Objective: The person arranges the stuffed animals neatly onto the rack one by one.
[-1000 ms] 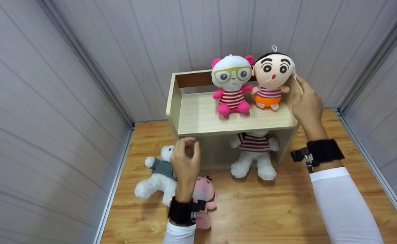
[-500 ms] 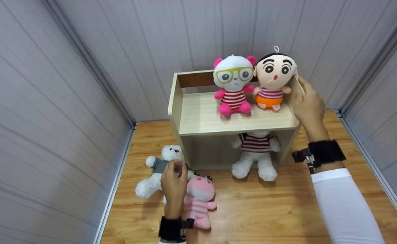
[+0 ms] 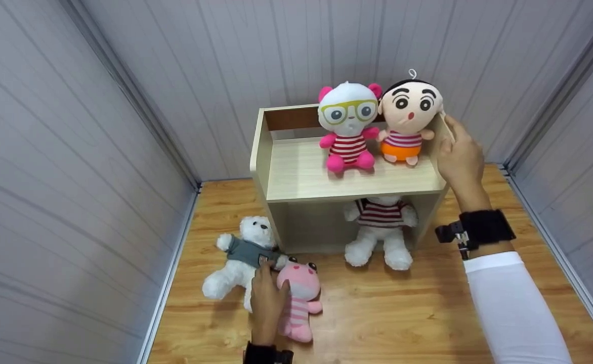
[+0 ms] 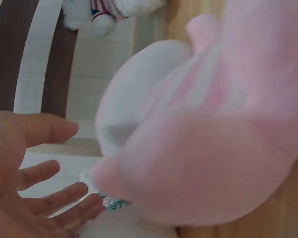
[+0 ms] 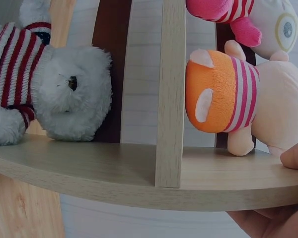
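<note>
Since a second ago, the left hand (image 3: 267,298) has dropped from in front of the shelf (image 3: 347,182) to the floor, landing between the white bear (image 3: 241,253) and the pink plush (image 3: 296,298), fingers on the plush's near-left side. From the head view, the right hand (image 3: 458,156) grips the shelf's right wall, seemingly steadying it beside the orange-shorts doll (image 3: 408,121) and the glasses plush (image 3: 347,126).

Left wrist view: fingers (image 4: 44,198) spread loosely, closing on nothing yet, the pink plush (image 4: 213,148) just beside them.

Right wrist view: a thumb tip (image 5: 295,156) and fingers clamp the shelf wall (image 5: 139,173); a striped bear (image 5: 54,94) sits in the lower compartment.
</note>
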Demonstrator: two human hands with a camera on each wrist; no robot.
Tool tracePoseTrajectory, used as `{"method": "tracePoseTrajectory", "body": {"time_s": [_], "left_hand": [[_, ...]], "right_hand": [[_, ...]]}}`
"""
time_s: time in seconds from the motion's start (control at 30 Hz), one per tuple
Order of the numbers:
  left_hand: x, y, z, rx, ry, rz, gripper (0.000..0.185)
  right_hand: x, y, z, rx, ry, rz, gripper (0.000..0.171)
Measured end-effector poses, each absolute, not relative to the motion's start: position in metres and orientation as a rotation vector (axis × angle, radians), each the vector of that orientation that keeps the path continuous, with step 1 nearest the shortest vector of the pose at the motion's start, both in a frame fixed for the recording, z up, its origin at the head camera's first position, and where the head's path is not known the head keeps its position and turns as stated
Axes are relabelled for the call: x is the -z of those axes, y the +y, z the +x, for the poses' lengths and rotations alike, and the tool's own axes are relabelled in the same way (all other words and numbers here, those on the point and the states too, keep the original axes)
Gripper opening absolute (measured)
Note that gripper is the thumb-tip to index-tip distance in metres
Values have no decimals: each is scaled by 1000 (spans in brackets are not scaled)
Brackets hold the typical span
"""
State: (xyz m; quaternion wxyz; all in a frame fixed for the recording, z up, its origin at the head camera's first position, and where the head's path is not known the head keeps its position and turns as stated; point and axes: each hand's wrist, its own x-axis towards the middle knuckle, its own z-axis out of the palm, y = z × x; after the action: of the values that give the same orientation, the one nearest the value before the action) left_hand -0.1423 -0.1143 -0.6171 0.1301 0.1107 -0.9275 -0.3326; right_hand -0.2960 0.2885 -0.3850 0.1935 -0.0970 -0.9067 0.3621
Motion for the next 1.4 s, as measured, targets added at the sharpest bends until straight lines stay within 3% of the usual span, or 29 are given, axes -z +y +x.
{"method": "tracePoseTrajectory", "body": {"time_s": [0.7, 0.93, 1.4], "left_hand": [[636, -98, -144, 1099, -2931, 333, 92], [640, -93, -141, 1266, -2902, 355, 91], [644, -90, -137, 1162, -2819, 275, 90]], "right_hand": [[386, 289, -296, -1012, -2515, -260, 53], [385, 289, -296, -1015, -2535, -266, 53], [385, 288, -295, -1010, -2515, -255, 52]]}}
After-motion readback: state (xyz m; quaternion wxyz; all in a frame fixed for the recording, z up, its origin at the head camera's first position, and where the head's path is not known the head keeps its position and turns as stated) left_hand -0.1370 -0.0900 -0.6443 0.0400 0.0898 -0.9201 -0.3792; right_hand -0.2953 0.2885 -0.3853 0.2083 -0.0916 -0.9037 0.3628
